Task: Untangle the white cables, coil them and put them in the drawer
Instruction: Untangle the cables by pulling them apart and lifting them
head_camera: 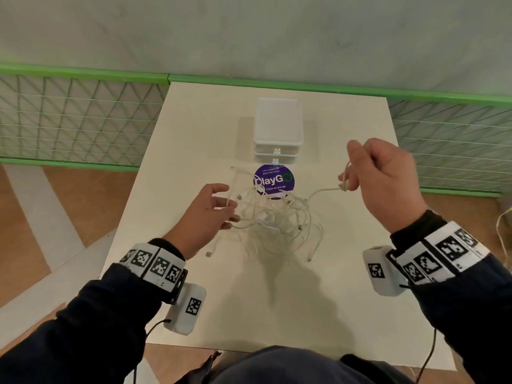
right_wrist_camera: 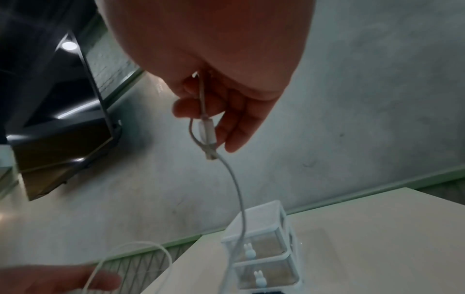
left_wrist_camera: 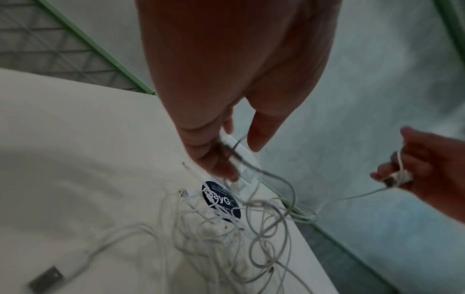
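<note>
A tangle of white cables (head_camera: 277, 220) lies mid-table over a purple round sticker (head_camera: 274, 180). My left hand (head_camera: 228, 202) is at the tangle's left edge, thumb and fingers spread, with one strand running between them; no firm grip shows. My right hand (head_camera: 346, 176) is raised to the right and pinches one white cable by its connector end (head_camera: 343, 187); the wrist view shows that cable (right_wrist_camera: 236, 189) hanging from the fingers (right_wrist_camera: 234, 135). Behind the tangle stands a small white two-drawer unit (head_camera: 277, 131), both drawers closed.
The white table (head_camera: 346, 286) has bare surface near me and on both sides of the tangle. A green-framed mesh partition (head_camera: 77, 117) runs behind and beside it. Loose plug ends (head_camera: 209, 254) trail toward me; a USB plug (left_wrist_camera: 46, 278) lies near the left wrist.
</note>
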Demonstrator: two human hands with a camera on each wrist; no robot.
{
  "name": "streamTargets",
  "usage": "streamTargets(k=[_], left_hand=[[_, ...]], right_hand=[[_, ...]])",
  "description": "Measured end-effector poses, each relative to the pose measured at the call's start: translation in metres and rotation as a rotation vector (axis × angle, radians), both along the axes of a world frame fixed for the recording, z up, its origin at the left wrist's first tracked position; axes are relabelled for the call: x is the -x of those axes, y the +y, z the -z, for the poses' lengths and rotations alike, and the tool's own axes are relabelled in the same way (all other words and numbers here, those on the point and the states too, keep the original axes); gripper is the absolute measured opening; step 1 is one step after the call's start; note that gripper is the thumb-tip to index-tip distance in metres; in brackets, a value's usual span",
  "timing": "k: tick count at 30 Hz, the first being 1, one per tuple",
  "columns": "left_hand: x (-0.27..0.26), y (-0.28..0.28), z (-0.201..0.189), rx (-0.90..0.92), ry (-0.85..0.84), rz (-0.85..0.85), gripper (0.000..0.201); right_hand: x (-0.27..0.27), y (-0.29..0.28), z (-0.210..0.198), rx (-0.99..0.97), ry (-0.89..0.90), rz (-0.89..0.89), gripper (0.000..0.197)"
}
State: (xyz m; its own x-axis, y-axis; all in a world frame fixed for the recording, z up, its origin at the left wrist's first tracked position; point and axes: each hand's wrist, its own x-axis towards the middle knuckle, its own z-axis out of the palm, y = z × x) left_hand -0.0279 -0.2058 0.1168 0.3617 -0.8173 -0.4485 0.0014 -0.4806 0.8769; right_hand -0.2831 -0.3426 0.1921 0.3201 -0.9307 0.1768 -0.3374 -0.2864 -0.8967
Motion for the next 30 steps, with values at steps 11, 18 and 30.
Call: streamTargets(k=[11, 18, 30], left_hand=[[0.072, -0.024, -0.058, 0.361, -0.289, 0.392, 0.037], [0.073, -0.021, -0.045, 0.413, -0.373, 0.294, 0.008], [0.098, -0.026, -0.054, 0.379, -0.317, 0.28, 0.012]], right_hand=[[-0.042, 0.045, 0.007, -0.037, 0.017, -0.394, 0.034], [-0.022, 0.028, -0.011, -0.167, -0.221, -0.347, 0.028], [-0.014, 0.035, 0.032, -0.125, -0.017, -0.369, 0.019]])
